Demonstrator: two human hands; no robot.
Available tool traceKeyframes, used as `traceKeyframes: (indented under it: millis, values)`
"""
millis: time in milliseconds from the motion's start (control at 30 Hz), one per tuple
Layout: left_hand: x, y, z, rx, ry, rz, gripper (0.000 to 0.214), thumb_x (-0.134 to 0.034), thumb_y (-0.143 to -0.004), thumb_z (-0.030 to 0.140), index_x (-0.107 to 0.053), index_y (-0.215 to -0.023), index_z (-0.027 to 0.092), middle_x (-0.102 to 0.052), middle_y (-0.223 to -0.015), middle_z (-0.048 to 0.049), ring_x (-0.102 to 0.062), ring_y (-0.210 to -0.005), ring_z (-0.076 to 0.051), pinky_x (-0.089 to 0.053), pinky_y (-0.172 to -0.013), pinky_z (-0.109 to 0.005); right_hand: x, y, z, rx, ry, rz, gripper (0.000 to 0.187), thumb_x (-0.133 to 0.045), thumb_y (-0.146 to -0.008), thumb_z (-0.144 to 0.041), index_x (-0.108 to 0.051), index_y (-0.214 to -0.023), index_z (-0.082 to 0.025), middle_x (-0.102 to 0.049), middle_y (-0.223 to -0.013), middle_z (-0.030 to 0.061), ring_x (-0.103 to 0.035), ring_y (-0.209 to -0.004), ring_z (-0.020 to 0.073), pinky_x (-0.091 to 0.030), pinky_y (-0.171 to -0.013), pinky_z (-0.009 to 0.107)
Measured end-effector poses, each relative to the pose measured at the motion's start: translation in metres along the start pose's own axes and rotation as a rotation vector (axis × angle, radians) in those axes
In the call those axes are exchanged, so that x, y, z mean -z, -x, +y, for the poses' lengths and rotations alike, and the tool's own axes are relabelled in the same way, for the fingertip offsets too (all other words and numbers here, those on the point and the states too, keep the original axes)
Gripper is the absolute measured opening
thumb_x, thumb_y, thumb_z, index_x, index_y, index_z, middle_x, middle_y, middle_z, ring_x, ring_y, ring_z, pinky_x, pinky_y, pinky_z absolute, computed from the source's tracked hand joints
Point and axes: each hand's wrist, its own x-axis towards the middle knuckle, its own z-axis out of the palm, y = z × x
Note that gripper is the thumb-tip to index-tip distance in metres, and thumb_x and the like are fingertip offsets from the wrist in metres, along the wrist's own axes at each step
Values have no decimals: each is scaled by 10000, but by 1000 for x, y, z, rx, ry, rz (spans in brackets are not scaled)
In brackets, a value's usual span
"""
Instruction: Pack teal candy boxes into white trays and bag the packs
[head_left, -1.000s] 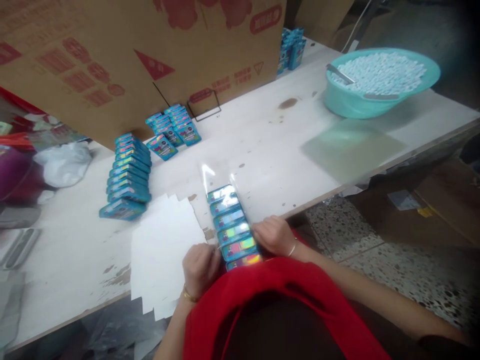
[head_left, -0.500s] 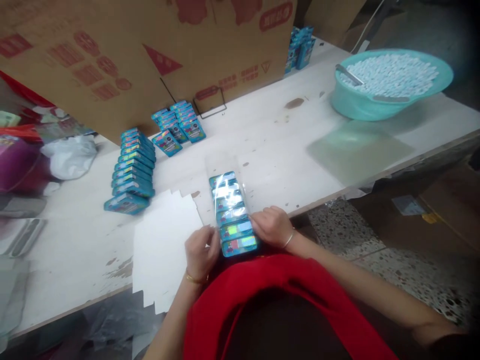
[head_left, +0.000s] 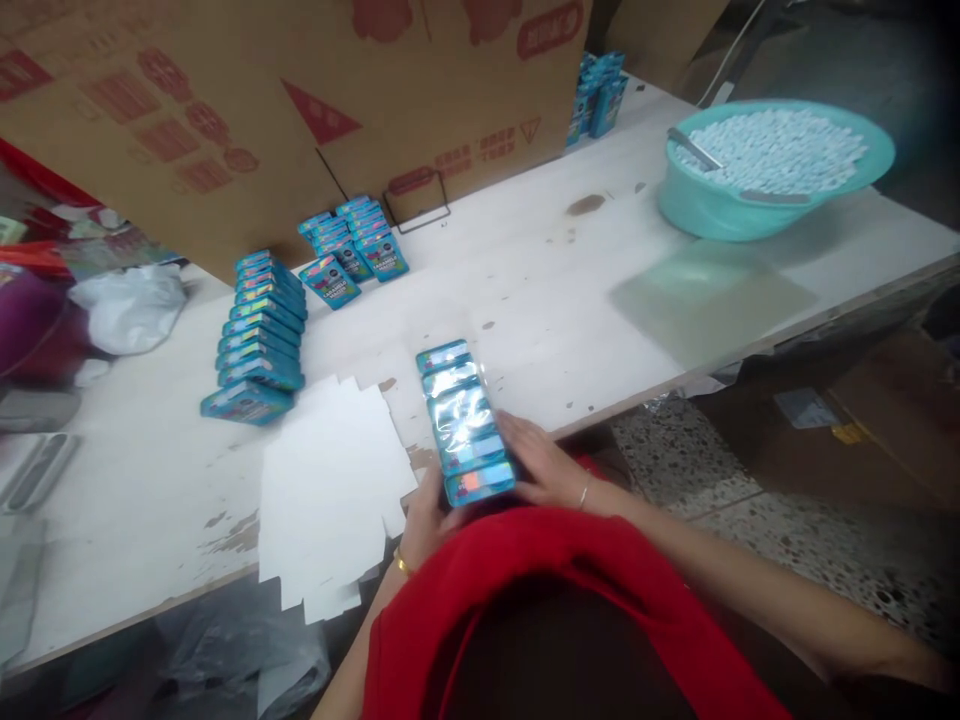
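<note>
A row of several small blue candy packs (head_left: pixel 466 425) lies in a shiny clear plastic bag at the table's front edge. From the left, my left hand (head_left: pixel 429 515) closes against the near end of the row, its fingers partly tucked beneath. My right hand (head_left: pixel 544 462) grips the opposite side, fingers bent along the plastic. Glare covers the middle packs. Just left of my left hand is a pile of white cards (head_left: pixel 330 490) with stepped edges.
Leaning blue packs (head_left: pixel 259 330) form a row at left, with more blue packs (head_left: pixel 352 245) by a big cardboard box (head_left: pixel 300 110). A turquoise basin (head_left: pixel 705 210) of pale tablets (head_left: pixel 780 150) with a metal scoop (head_left: pixel 697 150) stands back right. A white plastic bag (head_left: pixel 135 305) lies far left.
My hands have gone from pinching the plastic bag's sides to holding the row from both sides. My left hand has moved down and right, under the near end.
</note>
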Motion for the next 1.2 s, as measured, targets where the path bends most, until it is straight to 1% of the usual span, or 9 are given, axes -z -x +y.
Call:
traceKeyframes:
  millis: [167,267,333,400,467,533,667,800,1200]
  values:
    - [-10,-28,-17,31,-165,287,356,-579,-800,306,-579,-1131,175,-684,-993,-63,-628,-872,-195,-485,-810,-314,-18,-29,8,-86,-16,283,424,-440,-886,-332,-463,-1251,-119,-549,-1198,161,-465,-1147,265,-384,-960,437]
    - [-15,-48,-20,48,-214,461,271,-584,-802,331,-635,-1011,167,-698,-830,-33,-625,-719,-159,-480,-713,-267,-16,-49,15,-173,45,337,246,-451,-866,-294,-587,-1002,-140,-601,-947,115,-517,-951,251,-417,-858,404]
    - [-15,-60,-18,31,-212,546,233,-594,-801,340,-650,-947,166,-695,-788,-21,-622,-689,-142,-470,-687,-241,-13,-62,22,-203,86,356,262,-499,-841,-332,-590,-990,-137,-599,-940,114,-514,-935,255,-407,-856,402]
    - [-14,-70,-16,0,-212,595,218,-618,-788,344,-656,-904,163,-694,-775,-18,-625,-687,-134,-464,-680,-226,-11,-74,30,-198,104,366,399,-539,-817,-377,-547,-1123,-122,-580,-1086,145,-486,-1043,274,-382,-907,415]
    - [-11,-79,-16,-25,-232,615,206,-631,-779,347,-664,-862,161,-691,-755,-15,-624,-673,-128,-458,-665,-219,-12,-85,37,-150,92,357,501,-539,-819,-377,-474,-1246,-121,-522,-1240,160,-433,-1156,278,-350,-962,420]
    - [-8,-88,-19,-49,-244,624,204,-625,-784,359,-667,-820,162,-692,-741,-13,-624,-660,-124,-454,-655,-217,-13,-94,43,-109,64,357,448,-523,-831,-334,-493,-1231,-134,-532,-1251,144,-433,-1167,265,-340,-976,412]
    - [-4,-106,-26,-91,-256,667,237,-619,-784,404,-669,-762,173,-694,-710,-7,-627,-635,-121,-448,-643,-216,-17,-110,51,-137,39,425,257,-554,-821,-289,-590,-1035,-152,-621,-1056,107,-503,-1022,250,-365,-911,385]
    - [-3,-119,-31,-66,-333,703,252,-615,-784,425,-677,-745,184,-698,-691,-12,-622,-612,-127,-420,-612,-216,-15,-121,55,-151,112,443,141,-575,-816,-297,-592,-863,-165,-608,-861,76,-503,-860,231,-363,-814,359]
    - [5,-134,-39,-49,-494,622,273,-513,-856,385,-668,-753,185,-674,-687,-46,-571,-621,-141,-353,-621,-228,-9,-140,75,-59,345,355,173,-511,-870,-288,-546,-735,-185,-552,-760,52,-427,-771,207,-304,-760,332]
